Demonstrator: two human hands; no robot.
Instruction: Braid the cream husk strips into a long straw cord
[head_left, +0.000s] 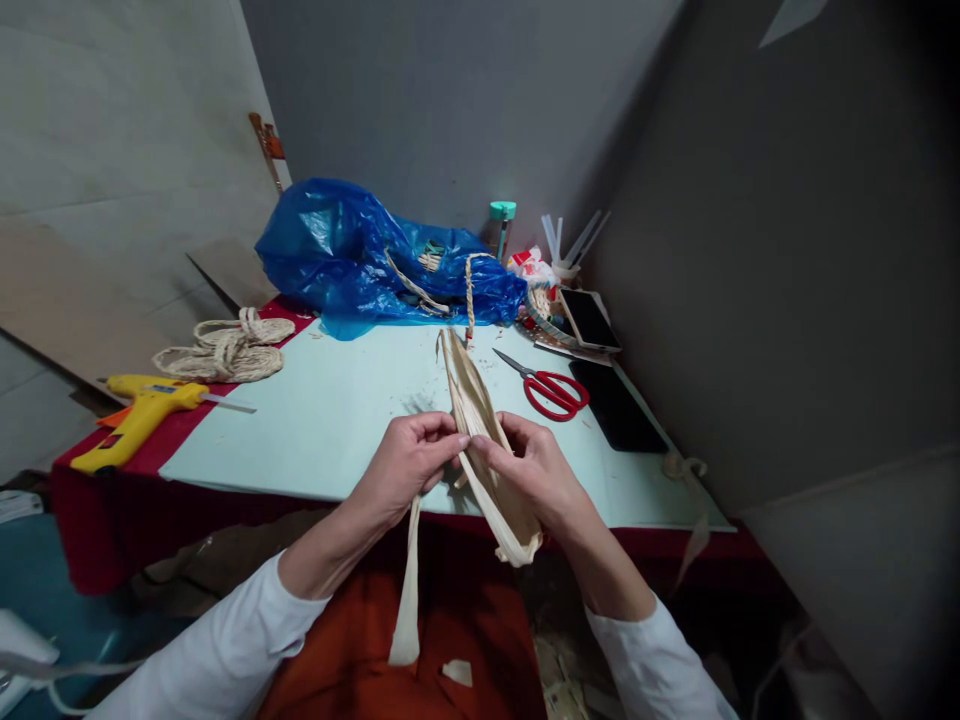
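Observation:
Between my hands, over the table's front edge, is a long pale dried husk piece (480, 425), curled into a boat-like hollow shape and tilted away from me. My left hand (409, 460) pinches its left edge near the middle, thumb against the fingers. A narrow husk strip (407, 600) hangs down from under that hand towards my lap. My right hand (536, 465) grips the right side of the husk piece, its thumb tip meeting the left thumb and its other fingers partly hidden behind. A pair of red-handled scissors (551, 390) lies just beyond my right hand.
A yellow glue gun (142, 415) and woven straw slippers (232, 350) lie on the left of the table (337, 390). At the back sits a blue plastic bag (337, 250). A phone (590, 318), a black tablet-like slab (619, 408) and a green-lidded jar (501, 228) are at right.

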